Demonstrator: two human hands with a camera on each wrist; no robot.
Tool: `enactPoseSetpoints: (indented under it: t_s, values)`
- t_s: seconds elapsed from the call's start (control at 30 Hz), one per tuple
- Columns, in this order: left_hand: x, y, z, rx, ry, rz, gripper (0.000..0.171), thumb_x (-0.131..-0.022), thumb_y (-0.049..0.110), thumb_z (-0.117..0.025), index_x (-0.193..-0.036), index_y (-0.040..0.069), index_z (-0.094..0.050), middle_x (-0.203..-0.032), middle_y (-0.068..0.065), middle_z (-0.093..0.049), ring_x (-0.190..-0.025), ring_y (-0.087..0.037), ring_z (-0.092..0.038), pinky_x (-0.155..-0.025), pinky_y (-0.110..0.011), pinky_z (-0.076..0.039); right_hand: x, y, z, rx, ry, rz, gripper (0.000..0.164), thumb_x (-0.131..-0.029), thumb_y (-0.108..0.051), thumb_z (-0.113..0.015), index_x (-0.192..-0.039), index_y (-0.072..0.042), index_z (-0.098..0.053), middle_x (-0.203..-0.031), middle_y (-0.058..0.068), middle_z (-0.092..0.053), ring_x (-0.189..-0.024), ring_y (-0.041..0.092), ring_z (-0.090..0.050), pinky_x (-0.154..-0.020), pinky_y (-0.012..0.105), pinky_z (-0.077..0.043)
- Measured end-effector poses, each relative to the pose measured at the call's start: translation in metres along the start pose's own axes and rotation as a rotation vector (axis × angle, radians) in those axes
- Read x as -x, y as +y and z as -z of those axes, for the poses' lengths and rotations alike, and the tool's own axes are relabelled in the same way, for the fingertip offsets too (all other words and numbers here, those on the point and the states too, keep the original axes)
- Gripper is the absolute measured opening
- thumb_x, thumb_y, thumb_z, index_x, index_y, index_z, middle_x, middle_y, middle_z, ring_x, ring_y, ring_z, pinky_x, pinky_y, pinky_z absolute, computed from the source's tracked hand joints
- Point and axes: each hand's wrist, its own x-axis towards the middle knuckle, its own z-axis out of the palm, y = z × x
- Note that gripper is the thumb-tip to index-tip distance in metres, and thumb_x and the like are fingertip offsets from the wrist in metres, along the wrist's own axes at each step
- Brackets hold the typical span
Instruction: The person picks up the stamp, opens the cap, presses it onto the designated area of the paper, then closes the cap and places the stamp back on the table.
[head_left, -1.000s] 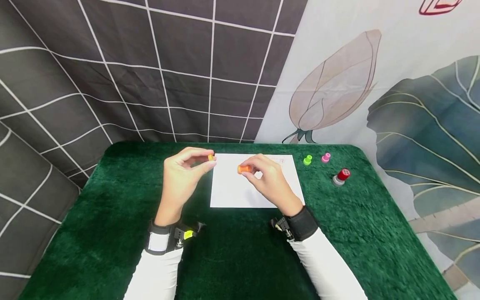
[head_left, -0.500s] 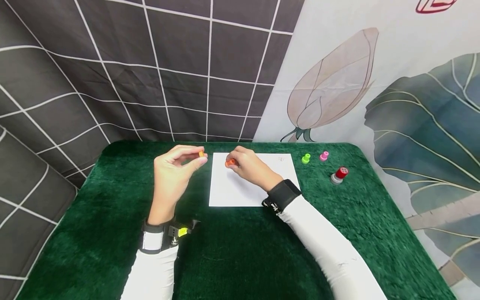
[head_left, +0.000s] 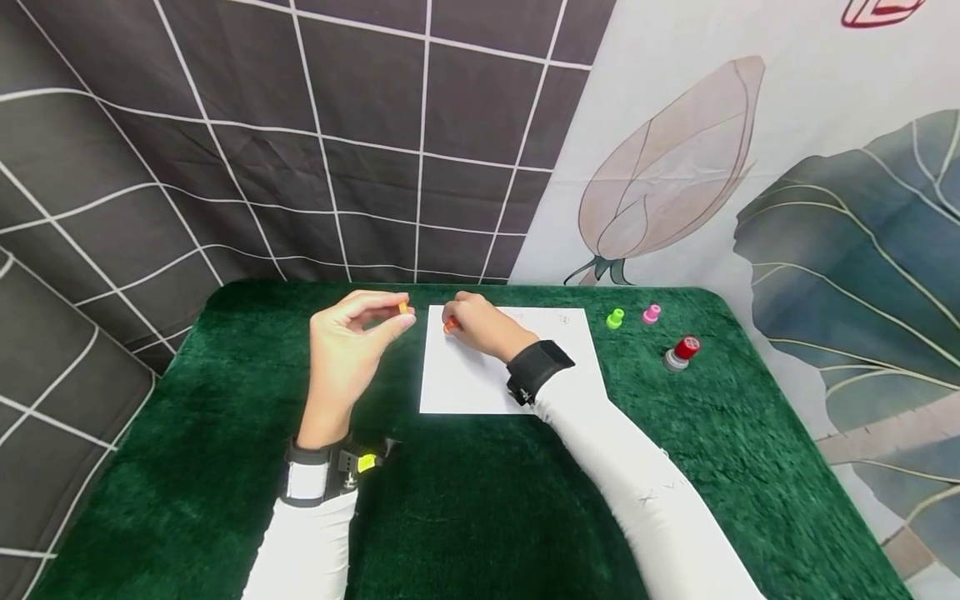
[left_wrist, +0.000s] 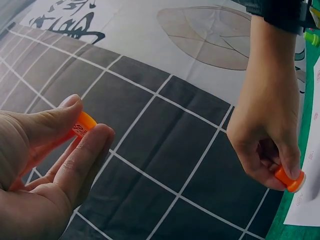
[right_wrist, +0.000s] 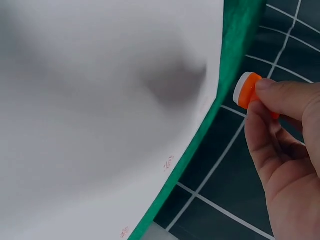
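Between thumb and fingertips, my left hand (head_left: 345,346) pinches a small orange cap (left_wrist: 86,122) in the air, left of the white paper (head_left: 465,385). My right hand (head_left: 483,323) is over the paper's far left part and grips a small orange stamp (right_wrist: 248,91). The stamp's pale face points away from the fingers in both wrist views. Its body is partly hidden by the thumb. Small red imprints (right_wrist: 169,163) run along the paper's far edge in the right wrist view.
Right of the paper stand a green stamp (head_left: 615,318), a pink stamp (head_left: 651,314) and a larger stamp with a red top and grey base (head_left: 681,353). Green plush cloth (head_left: 225,433) covers the table. A dark gridded curtain (head_left: 375,183) hangs behind it.
My right hand has moved left across the paper with the orange stamp, toward its far left corner. My left hand has shifted slightly left with the cap.
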Motion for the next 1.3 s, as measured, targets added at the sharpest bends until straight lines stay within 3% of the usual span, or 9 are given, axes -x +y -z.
enactPoseSetpoints:
  t_s: [0.3,0.53,0.97,1.3]
  values:
    - [0.000,-0.002,0.002,0.012,0.005,-0.004,0.027,-0.081,-0.006,-0.083,-0.107,-0.003,-0.079,-0.103,-0.008,-0.079,-0.088,-0.013,-0.075,-0.089,-0.027,-0.062,-0.013,0.002,-0.012,0.054,-0.046,-0.022,0.010,-0.097,-0.003,-0.069,-0.105,-0.001,-0.075,-0.102,0.013,-0.068,-0.093,0.022,-0.062,-0.083,0.032,-0.056]
    - [0.000,-0.003,0.000,-0.025,0.003,0.003,0.026,-0.081,-0.003,-0.084,-0.107,-0.001,-0.079,-0.106,-0.018,-0.077,-0.089,-0.011,-0.075,-0.086,-0.023,-0.062,-0.018,0.002,-0.019,0.111,-0.056,-0.009,0.014,-0.096,0.003,-0.064,-0.099,-0.005,-0.075,-0.095,0.011,-0.064,-0.086,0.021,-0.061,-0.076,0.032,-0.055]
    - [0.001,-0.004,0.000,-0.062,0.006,0.018,0.026,-0.081,-0.001,-0.085,-0.107,0.000,-0.080,-0.107,-0.018,-0.077,-0.090,-0.009,-0.074,-0.081,-0.020,-0.062,-0.027,-0.003,-0.023,0.173,-0.127,-0.049,0.013,-0.099,0.001,-0.063,-0.099,-0.006,-0.074,-0.099,0.011,-0.066,-0.087,0.021,-0.067,-0.078,0.033,-0.059]
    - [0.001,-0.006,0.001,-0.060,-0.007,0.021,0.028,-0.081,-0.002,-0.085,-0.109,-0.001,-0.079,-0.109,-0.018,-0.077,-0.091,-0.008,-0.075,-0.090,-0.024,-0.061,-0.032,-0.003,-0.023,0.139,-0.116,-0.075,0.013,-0.095,0.004,-0.066,-0.094,-0.007,-0.073,-0.094,0.008,-0.070,-0.085,0.020,-0.066,-0.078,0.033,-0.059]
